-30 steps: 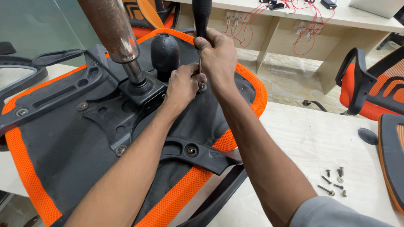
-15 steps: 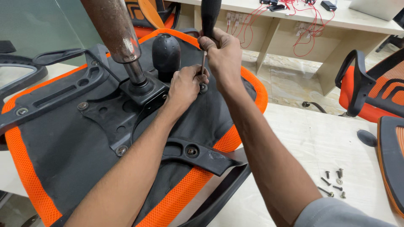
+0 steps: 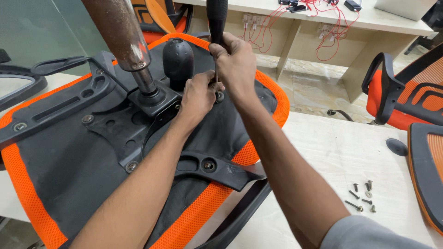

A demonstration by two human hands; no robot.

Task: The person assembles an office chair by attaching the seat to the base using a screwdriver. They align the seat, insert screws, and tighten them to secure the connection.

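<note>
An upturned office chair seat (image 3: 60, 184), black underneath with orange mesh edging, lies on a pale table. My right hand (image 3: 237, 62) grips the black handle of a screwdriver (image 3: 217, 18) held upright, its shaft pointing down at a bolt (image 3: 219, 97) on the seat's underside. My left hand (image 3: 198, 94) pinches the shaft just above that bolt. A rusty gas-lift cylinder (image 3: 120, 32) rises from the black mechanism plate (image 3: 124, 124) to the left of my hands. A black knob (image 3: 178, 57) stands just behind my left hand.
Several loose screws (image 3: 362, 196) lie on the table (image 3: 332, 147) at right. A black armrest bracket (image 3: 210, 166) crosses the seat's near edge. Another orange chair (image 3: 406, 92) stands at right, a chair back (image 3: 427, 170) at the far right edge. A desk with red wires (image 3: 332, 27) is behind.
My right hand and the screwdriver handle have shifted slightly while staying on the same bolt. My left hand stays at the shaft.
</note>
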